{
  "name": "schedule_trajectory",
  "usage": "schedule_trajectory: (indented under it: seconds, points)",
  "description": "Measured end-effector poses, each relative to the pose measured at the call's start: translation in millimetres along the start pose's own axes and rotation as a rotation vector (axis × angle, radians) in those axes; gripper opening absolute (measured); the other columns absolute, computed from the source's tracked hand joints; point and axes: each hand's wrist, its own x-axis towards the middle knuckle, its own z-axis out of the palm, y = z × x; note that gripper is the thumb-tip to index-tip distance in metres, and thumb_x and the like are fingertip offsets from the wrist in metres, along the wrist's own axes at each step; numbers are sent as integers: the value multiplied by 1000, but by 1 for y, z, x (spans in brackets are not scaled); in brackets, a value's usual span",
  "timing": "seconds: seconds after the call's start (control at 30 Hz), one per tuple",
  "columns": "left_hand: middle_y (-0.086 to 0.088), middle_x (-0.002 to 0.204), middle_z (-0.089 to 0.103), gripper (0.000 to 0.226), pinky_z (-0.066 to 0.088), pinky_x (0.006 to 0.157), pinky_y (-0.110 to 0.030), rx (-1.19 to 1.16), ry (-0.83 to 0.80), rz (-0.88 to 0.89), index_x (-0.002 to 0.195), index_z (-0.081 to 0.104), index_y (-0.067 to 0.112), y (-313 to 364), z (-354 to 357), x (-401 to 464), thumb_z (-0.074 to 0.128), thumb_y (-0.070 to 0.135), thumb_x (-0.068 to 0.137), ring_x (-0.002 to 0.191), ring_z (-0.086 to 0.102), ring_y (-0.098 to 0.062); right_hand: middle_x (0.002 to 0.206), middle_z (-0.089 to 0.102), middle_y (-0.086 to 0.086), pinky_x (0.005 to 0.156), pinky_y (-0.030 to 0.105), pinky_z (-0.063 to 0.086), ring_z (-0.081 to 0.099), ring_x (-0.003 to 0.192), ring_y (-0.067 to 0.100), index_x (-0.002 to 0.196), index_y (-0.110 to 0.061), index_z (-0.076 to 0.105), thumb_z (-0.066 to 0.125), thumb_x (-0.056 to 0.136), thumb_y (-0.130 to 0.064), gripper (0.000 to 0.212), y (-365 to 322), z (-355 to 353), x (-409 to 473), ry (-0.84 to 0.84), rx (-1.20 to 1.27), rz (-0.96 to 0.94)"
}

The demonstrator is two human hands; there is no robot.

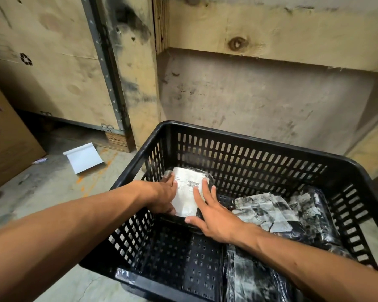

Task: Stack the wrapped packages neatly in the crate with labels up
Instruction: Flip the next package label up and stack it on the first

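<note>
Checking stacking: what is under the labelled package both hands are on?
The labelled package, held by left hand and right hand, sits at the crate far-left corner. Whatever lies beneath is covered; only bare perforated floor shows nearer.

Stained plywood walls [271, 27] above a dusty concrete floor [42, 184], dimly lit
</note>
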Motion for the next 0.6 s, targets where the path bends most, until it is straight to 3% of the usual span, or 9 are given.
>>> schedule_trajectory:
  seconds: [0.23, 0.4, 0.5, 0.6]
  points:
    - [-14, 164, -25, 93, 9, 126, -44, -7, 62, 33, 158, -9, 3, 0, 4, -7, 54, 40, 102, 154, -9, -29, 161, -43, -9, 128, 52, 12, -25, 154, 23, 163, -36, -14, 38, 100, -69, 89, 10, -15, -10, -23, -60, -13]
    - [-9, 168, -14, 91, 4, 126, -44, 7, 119, 171, 161, -4, 16, 12, 10, -10, 57, 43, 99, 154, -6, -29, 170, -20, -5, 122, 35, 1, 3, 160, 22, 164, -42, 0, 38, 101, -68, 79, 33, -46, -48, -10, -115, -27]
    - [-4, 170, 2, 92, 12, 125, -39, -29, 219, 330, 162, 6, 18, 33, 14, -10, 59, 52, 96, 154, 9, -26, 170, -16, -10, 119, 34, 4, 22, 157, 23, 162, -49, 4, 43, 98, -70, 78, 59, -71, -86, -61, -211, 22]
    - [-6, 170, 4, 93, 16, 124, -34, -19, 242, 440, 162, 7, 13, 60, 20, -4, 54, 58, 96, 153, 15, -24, 170, -14, -12, 124, 40, 6, 14, 158, 22, 161, -52, 8, 52, 92, -73, 84, 85, -87, -125, -105, -300, 63]
